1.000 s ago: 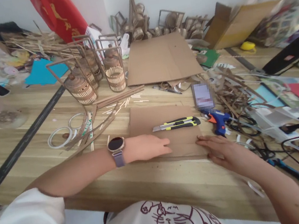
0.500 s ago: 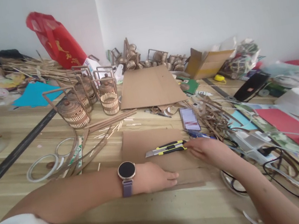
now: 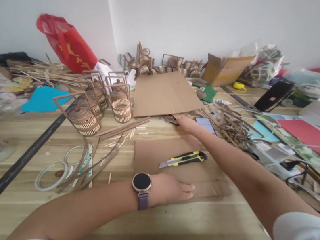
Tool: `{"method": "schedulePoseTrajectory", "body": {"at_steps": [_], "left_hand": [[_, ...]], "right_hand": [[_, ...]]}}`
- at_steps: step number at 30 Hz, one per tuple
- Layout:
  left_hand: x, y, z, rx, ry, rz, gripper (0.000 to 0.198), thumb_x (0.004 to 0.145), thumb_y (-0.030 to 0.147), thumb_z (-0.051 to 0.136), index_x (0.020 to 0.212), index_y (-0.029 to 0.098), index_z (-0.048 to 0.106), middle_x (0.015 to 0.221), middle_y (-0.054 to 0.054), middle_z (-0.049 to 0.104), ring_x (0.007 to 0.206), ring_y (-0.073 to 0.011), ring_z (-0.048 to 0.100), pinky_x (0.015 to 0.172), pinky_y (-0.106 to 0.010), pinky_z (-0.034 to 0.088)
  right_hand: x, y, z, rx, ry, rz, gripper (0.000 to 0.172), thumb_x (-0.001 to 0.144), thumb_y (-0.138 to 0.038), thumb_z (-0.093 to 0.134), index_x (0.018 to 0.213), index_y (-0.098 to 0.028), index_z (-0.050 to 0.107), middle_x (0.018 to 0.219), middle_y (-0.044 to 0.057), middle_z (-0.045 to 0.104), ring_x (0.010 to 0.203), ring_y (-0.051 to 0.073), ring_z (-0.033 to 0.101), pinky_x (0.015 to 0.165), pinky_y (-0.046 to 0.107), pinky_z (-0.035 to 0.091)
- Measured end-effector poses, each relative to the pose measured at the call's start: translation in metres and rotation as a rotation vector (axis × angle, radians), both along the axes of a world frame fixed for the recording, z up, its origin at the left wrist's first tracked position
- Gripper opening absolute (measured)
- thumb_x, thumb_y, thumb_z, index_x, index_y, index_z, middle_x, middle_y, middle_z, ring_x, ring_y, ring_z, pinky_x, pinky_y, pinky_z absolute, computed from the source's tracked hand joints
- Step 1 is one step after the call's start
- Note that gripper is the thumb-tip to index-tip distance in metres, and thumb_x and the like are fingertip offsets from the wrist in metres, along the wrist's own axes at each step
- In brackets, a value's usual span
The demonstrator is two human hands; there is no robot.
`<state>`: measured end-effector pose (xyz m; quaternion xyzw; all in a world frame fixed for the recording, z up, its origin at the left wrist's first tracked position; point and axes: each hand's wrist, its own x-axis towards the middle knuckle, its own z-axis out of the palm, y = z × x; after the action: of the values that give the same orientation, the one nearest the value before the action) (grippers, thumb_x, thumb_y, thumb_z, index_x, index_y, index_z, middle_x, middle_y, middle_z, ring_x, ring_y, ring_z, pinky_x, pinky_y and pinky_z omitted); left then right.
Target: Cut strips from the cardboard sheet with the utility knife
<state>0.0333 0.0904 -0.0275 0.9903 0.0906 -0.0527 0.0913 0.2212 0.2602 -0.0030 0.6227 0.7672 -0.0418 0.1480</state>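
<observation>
Left hand (image 3: 169, 188) flat, right hand (image 3: 185, 124) outstretched

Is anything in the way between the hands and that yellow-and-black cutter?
Nothing visible: the cutter lies uncovered on the cardboard, with only cardboard toward the left hand, and cardboard and tabletop toward the right hand.

Soft light, stretched edges, slight blur

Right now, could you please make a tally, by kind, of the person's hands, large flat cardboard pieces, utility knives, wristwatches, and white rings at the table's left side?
Hands: 2 (left hand, right hand)
Large flat cardboard: 2 (near piece, far piece)
Utility knife: 1
Wristwatch: 1
White rings: 2 (larger ring, smaller ring)
Total: 8
</observation>
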Motion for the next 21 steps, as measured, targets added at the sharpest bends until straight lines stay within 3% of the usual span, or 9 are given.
{"method": "schedulePoseTrajectory", "body": {"at_steps": [3, 5, 9, 10, 11, 13, 15, 19, 21], "left_hand": [[-0.002, 0.003, -0.002, -0.072, -0.059, -0.014, 0.049, 0.087, -0.002, 0.046, 0.119, 0.031, 0.064, 0.150, 0.004, 0.055, 0.084, -0.0111, 0.071, 0.064, -0.027, 0.049], [-0.003, 0.006, -0.003, -0.111, -0.064, -0.033, 0.050, 0.087, -0.002, 0.046, 0.123, 0.029, 0.063, 0.151, 0.001, 0.054, 0.080, -0.0120, 0.070, 0.063, -0.028, 0.048], [-0.002, 0.011, 0.001, -0.154, -0.013, -0.041, 0.049, 0.093, 0.003, 0.041, 0.128, 0.030, 0.062, 0.155, 0.003, 0.049, 0.082, -0.0148, 0.070, 0.064, -0.031, 0.046], [-0.001, 0.012, 0.003, -0.164, 0.014, -0.041, 0.050, 0.094, 0.003, 0.040, 0.129, 0.030, 0.063, 0.156, 0.004, 0.048, 0.084, -0.0151, 0.070, 0.065, -0.030, 0.046], [0.000, 0.013, 0.007, -0.177, 0.044, -0.041, 0.051, 0.093, 0.002, 0.041, 0.130, 0.031, 0.063, 0.156, 0.004, 0.047, 0.086, -0.0151, 0.069, 0.067, -0.030, 0.047], [0.002, 0.016, 0.013, -0.206, 0.096, -0.033, 0.057, 0.089, -0.001, 0.043, 0.130, 0.033, 0.064, 0.156, 0.006, 0.048, 0.089, -0.0151, 0.069, 0.070, -0.029, 0.047], [0.004, 0.019, 0.017, -0.221, 0.122, -0.018, 0.058, 0.088, 0.000, 0.044, 0.131, 0.034, 0.063, 0.153, 0.006, 0.051, 0.090, -0.0159, 0.068, 0.072, -0.028, 0.046], [0.006, 0.026, 0.015, -0.198, 0.121, -0.051, 0.057, 0.091, 0.006, 0.044, 0.137, 0.037, 0.059, 0.153, 0.006, 0.052, 0.088, -0.0178, 0.068, 0.069, -0.029, 0.044], [0.008, 0.028, 0.009, -0.214, 0.050, 0.029, 0.057, 0.086, 0.007, 0.052, 0.133, 0.039, 0.061, 0.148, 0.005, 0.057, 0.086, -0.0168, 0.067, 0.069, -0.028, 0.043]], "right_hand": [[0.009, -0.017, 0.006, -0.079, 0.051, 0.026, 0.027, 0.096, -0.037, 0.066, 0.113, -0.016, 0.066, 0.113, 0.007, 0.067, 0.098, 0.020, 0.066, 0.086, 0.040, 0.056], [0.022, -0.038, 0.014, -0.101, 0.121, 0.029, 0.013, 0.089, -0.029, 0.069, 0.091, -0.016, 0.068, 0.092, 0.007, 0.071, 0.089, 0.020, 0.067, 0.081, 0.032, 0.053], [0.057, -0.108, 0.029, -0.083, 0.322, -0.007, 0.007, 0.085, -0.026, 0.057, 0.084, -0.021, 0.061, 0.076, 0.001, 0.069, 0.075, 0.018, 0.066, 0.069, 0.028, 0.049], [0.065, -0.131, 0.030, -0.070, 0.419, -0.039, 0.011, 0.088, -0.031, 0.051, 0.086, -0.022, 0.057, 0.072, 0.000, 0.069, 0.071, 0.017, 0.066, 0.067, 0.028, 0.050], [0.072, -0.154, 0.028, -0.040, 0.692, -0.126, 0.014, 0.087, -0.037, 0.054, 0.086, -0.023, 0.055, 0.069, 0.000, 0.068, 0.066, 0.019, 0.065, 0.064, 0.030, 0.051], [0.078, -0.200, 0.018, 0.098, 1.073, -0.274, 0.023, 0.081, -0.045, 0.063, 0.082, -0.025, 0.051, 0.068, 0.000, 0.068, 0.065, 0.021, 0.067, 0.065, 0.033, 0.053], [0.073, -0.239, 0.002, 0.236, 1.215, -0.374, 0.023, 0.080, -0.042, 0.067, 0.077, -0.025, 0.051, 0.066, -0.001, 0.065, 0.067, 0.021, 0.067, 0.064, 0.032, 0.052], [0.040, -0.288, -0.031, 0.290, 1.172, -0.423, 0.014, 0.082, -0.036, 0.067, 0.079, -0.024, 0.060, 0.070, 0.000, 0.065, 0.064, 0.018, 0.062, 0.057, 0.027, 0.048], [0.021, -0.297, -0.042, 0.323, 1.154, -0.427, 0.012, 0.084, -0.034, 0.064, 0.079, -0.023, 0.061, 0.071, 0.001, 0.066, 0.064, 0.017, 0.061, 0.057, 0.027, 0.048]]}}
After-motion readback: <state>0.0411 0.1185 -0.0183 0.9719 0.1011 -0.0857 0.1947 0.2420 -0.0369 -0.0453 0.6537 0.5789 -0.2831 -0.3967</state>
